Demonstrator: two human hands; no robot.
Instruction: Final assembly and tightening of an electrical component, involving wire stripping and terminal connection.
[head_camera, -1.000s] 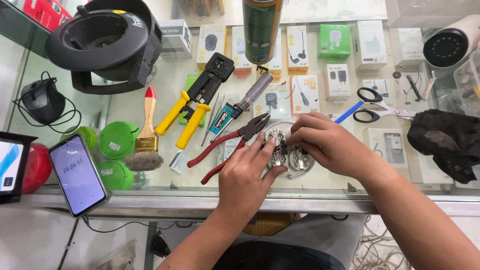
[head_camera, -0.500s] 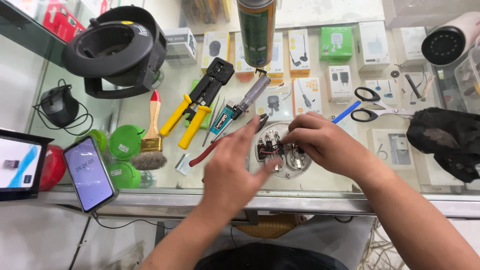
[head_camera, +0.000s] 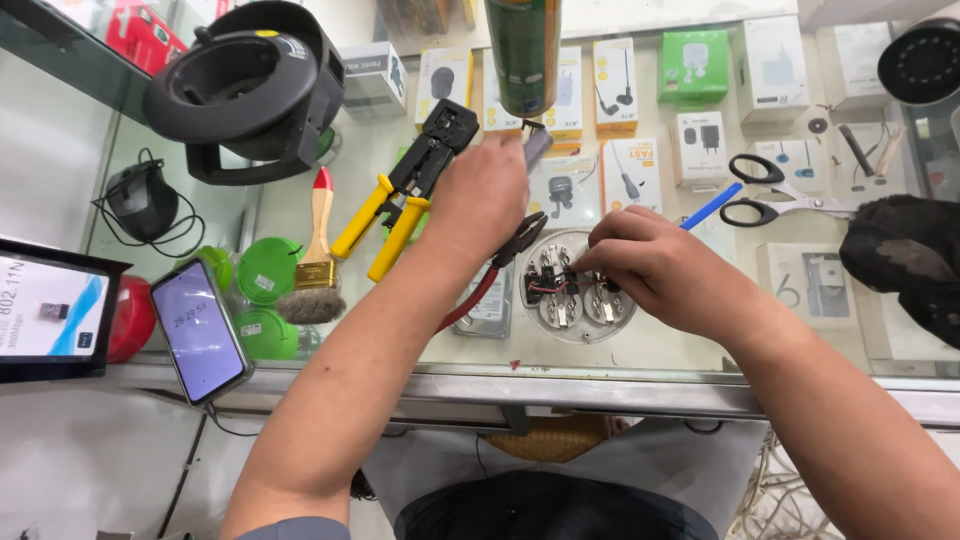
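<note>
The right hand (head_camera: 665, 270) pinches small wires on the round white socket plate (head_camera: 575, 290) beneath its fingers. The left hand (head_camera: 485, 195) closes around a grey-handled tool (head_camera: 537, 145) just beyond. Unsteadied, the plate could slide on glass, and the thin wires could snap.

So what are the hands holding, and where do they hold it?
The right hand pinches wiring at the round white plastic module's middle. The left hand covers a grey-handled tool; its hold is hidden.

Pliers (head_camera: 490, 280) left of round part (head_camera: 570, 300).
</note>
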